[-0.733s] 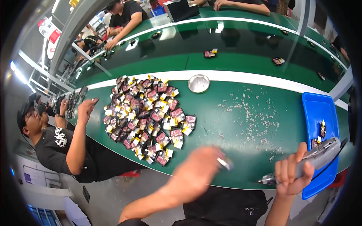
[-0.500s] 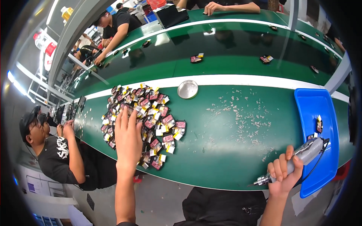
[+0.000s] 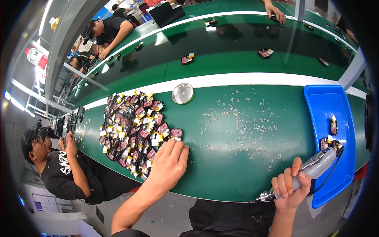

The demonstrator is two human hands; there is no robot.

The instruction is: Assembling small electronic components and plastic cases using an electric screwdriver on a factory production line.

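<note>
My right hand is wrapped around a grey electric screwdriver, its bit pointing left over the table's front edge. At the right side of a big pile of small electronic modules, my left hand has its fingers together on the lower edge of one module. That module is black with a reddish face and a pale tab; my fingers hide part of it. Many tiny, pale screw-like pieces lie scattered between the hands.
A round metal tin lid lies behind the pile. On the right, a blue tray holds several modules. Beyond the white rail, a green conveyor carries spaced modules. Other people sit at left and across; one person's hand reaches onto the far side.
My left hand has moved from above the pile down and right to a module at its edge, fingers now closed. The screwdriver stays in my right hand. The view has shifted slightly.
</note>
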